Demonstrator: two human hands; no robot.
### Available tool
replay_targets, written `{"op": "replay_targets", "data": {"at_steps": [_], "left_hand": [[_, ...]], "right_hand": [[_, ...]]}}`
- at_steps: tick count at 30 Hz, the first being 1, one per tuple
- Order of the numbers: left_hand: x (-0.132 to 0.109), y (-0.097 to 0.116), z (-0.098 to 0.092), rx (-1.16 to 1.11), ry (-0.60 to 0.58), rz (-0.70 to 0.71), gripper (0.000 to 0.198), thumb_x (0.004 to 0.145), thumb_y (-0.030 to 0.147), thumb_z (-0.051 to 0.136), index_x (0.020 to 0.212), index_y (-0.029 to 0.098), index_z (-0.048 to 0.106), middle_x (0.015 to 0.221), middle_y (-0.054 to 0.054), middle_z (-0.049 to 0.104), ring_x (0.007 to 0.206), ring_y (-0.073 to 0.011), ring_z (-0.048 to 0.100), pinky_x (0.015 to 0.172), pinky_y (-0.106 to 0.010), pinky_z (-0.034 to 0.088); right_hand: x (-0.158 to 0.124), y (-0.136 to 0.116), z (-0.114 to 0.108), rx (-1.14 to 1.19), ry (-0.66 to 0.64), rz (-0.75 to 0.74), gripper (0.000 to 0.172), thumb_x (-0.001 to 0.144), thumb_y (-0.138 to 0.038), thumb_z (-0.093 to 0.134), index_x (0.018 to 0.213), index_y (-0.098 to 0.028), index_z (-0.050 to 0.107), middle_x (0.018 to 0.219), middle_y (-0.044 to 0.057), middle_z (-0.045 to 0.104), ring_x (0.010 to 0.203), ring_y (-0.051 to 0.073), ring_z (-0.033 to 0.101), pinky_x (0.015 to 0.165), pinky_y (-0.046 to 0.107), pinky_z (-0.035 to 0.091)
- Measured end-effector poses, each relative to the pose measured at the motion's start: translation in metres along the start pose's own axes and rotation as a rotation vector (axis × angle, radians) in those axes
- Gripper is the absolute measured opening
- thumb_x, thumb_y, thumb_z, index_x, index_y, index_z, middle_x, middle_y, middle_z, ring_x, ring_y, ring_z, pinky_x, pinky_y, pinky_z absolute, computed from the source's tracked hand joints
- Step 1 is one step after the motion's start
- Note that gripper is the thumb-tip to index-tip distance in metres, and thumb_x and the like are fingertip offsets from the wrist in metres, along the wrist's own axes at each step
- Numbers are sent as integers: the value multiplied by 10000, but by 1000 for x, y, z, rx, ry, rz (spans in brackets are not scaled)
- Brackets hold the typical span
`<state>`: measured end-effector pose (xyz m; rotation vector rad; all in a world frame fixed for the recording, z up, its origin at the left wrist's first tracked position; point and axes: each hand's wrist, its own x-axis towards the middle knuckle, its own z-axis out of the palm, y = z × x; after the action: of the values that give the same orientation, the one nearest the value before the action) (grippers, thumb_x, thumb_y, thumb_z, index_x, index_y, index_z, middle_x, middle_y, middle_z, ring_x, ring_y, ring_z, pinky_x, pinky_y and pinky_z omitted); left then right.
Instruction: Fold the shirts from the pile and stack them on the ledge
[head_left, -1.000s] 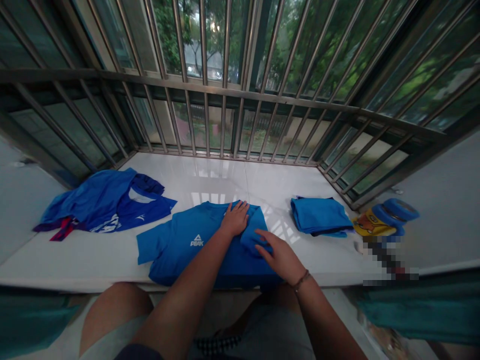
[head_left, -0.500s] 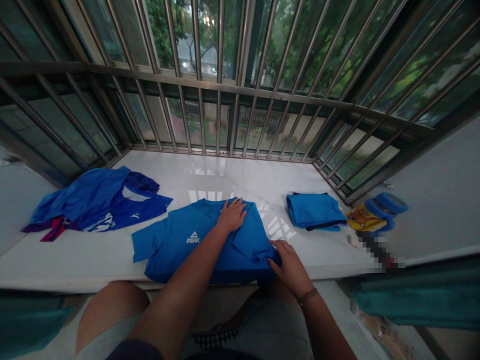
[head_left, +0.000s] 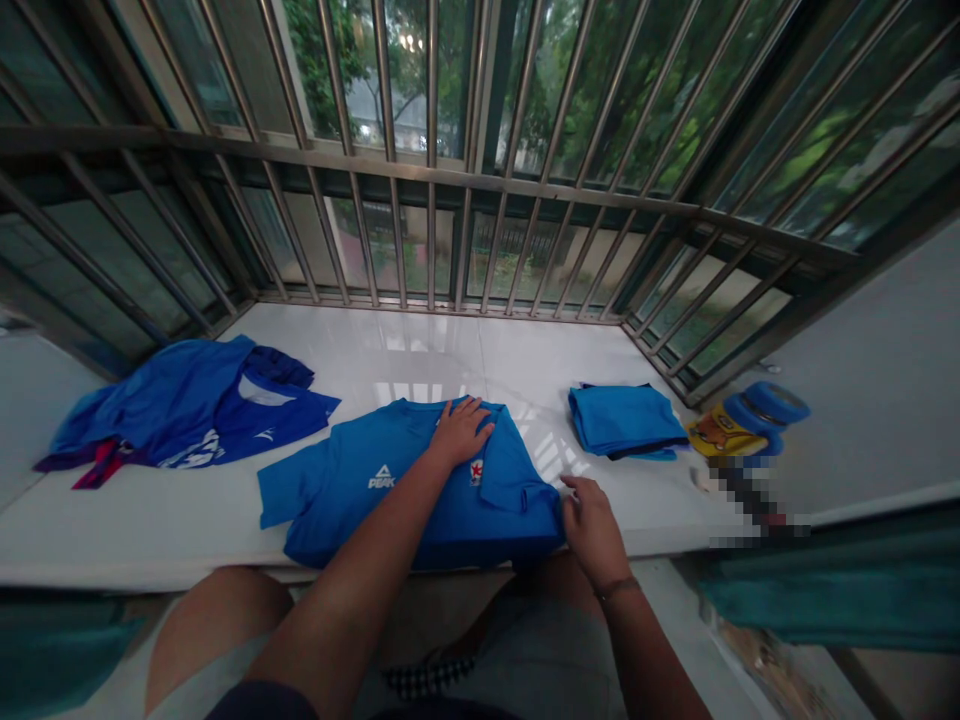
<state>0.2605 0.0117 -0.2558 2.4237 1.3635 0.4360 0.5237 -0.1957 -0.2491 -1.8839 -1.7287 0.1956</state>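
Observation:
A blue T-shirt point(head_left: 442, 510) lies front up before me, with a white PEAK logo and a small red and white badge on its chest. Its left-side sleeve sticks out, while the right-side sleeve is folded inward over the body. My left hand point(head_left: 461, 432) rests flat on the shirt just below the collar, fingers stretched out. Beside the shirt's right edge is my right hand point(head_left: 595, 525), its fingers loosely bent and apart, with no cloth visibly between them. Whether its thumb still touches the edge I cannot tell.
A rumpled heap of darker blue shirts point(head_left: 195, 405) lies at left on the white sill point(head_left: 420, 345). Folded blue clothes point(head_left: 626, 420) sit at right, near a yellow and blue jar point(head_left: 750, 420). Metal bars point(head_left: 431, 175) close off the window behind.
My right hand has let go of the shirt's right edge and moved slightly right. The folded sleeve side has shifted right, uncovering the badge. My left hand stays on the shirt.

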Motion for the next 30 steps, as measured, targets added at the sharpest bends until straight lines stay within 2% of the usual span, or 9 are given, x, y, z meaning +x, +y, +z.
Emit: {"op": "replay_targets", "data": {"at_steps": [2,4,7,10,12,15,22,27,30], "left_hand": [[5,1,0,-20,8,-31,453,1110,564,455,1430,349,693,1734,-42,513,1663,-301,360,1387,-647,157],[13,6,-1,-49,4,-61,400,1067,588,562,1293,318,754,1726,-66,520,1656,-335,368,1371,-684,168],[30,16,-2,-73,-36,17,371,954,618,750,1037,260,797,1734,-89,503,1662,-393,337,1355,-729,144],[48,27,3,-91,-78,116,279,918,524,824,898,247,794,1685,-61,566,1643,-373,370,1362,-706,144],[58,31,9,-109,-72,105,232,953,473,789,877,254,803,1624,-46,629,1603,-342,436,1364,-677,184],[69,32,18,-134,-38,58,249,1017,466,702,916,280,832,1566,-27,676,1546,-313,504,1360,-658,216],[73,27,24,-171,-24,50,288,1065,503,623,1240,401,828,1558,19,683,1524,-274,523,1376,-629,201],[70,27,24,-169,-28,55,386,1039,580,646,1359,404,772,1591,5,659,1545,-305,506,1376,-649,186],[68,27,24,-164,-25,77,486,1009,551,699,1473,404,690,1613,1,641,1559,-310,492,1384,-637,177]], "right_hand": [[-3,-9,0,1,-45,-71,396,1017,-309,550,1373,-207,688,1332,139,709,1243,301,659,1109,471,538],[-3,-16,3,-33,-67,-71,404,1013,-343,611,1392,-225,683,1343,138,706,1226,318,660,1078,483,549],[4,-21,9,-67,-60,-26,352,1015,-313,610,1341,-222,704,1254,142,723,1141,328,678,1020,491,567],[11,-16,13,-41,-41,-12,281,1014,-253,567,1239,-228,733,1164,126,724,1085,309,686,1021,479,569],[13,-11,12,-12,-36,-19,255,1012,-230,544,1176,-228,739,1140,119,724,1084,301,687,1031,473,568],[10,-1,9,9,-28,-27,241,1004,-208,537,1144,-224,734,1127,117,728,1085,298,687,1021,467,572],[-8,18,7,-94,-23,-126,271,1039,-214,530,1196,-225,750,1172,126,736,1098,298,670,1007,461,557],[-9,12,0,-243,-88,-198,313,1023,-193,548,1218,-253,787,1236,123,748,1126,305,670,987,452,540],[-12,6,-11,-314,-138,-200,366,971,-128,560,1211,-272,797,1284,112,750,1143,316,672,1014,474,520]]}}
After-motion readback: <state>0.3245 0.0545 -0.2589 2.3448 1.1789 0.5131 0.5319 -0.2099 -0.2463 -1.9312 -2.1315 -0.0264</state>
